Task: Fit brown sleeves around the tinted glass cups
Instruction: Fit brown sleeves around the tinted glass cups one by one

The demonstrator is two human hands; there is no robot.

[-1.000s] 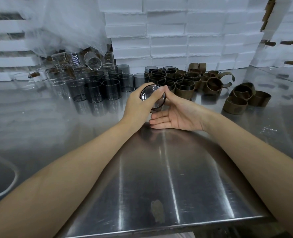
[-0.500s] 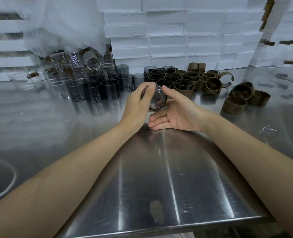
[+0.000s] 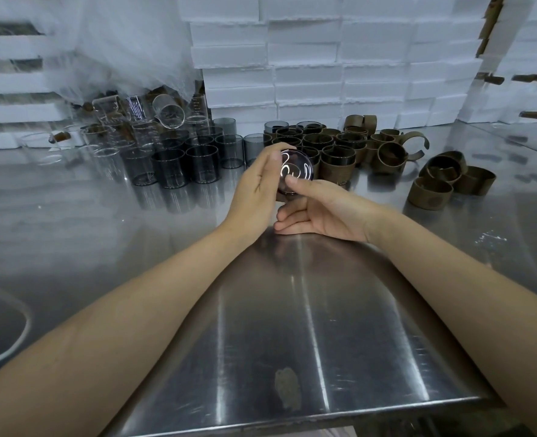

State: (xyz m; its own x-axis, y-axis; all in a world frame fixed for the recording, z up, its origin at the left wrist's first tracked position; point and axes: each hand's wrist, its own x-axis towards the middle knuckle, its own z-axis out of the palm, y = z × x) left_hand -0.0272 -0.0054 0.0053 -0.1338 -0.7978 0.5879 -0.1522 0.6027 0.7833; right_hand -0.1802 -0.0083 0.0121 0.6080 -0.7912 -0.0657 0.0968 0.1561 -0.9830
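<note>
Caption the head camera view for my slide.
Left hand and right hand hold a tinted glass cup over the steel table, brown sleeves nearby.

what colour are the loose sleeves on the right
Brown; the loose sleeves show best in the head view.
</note>
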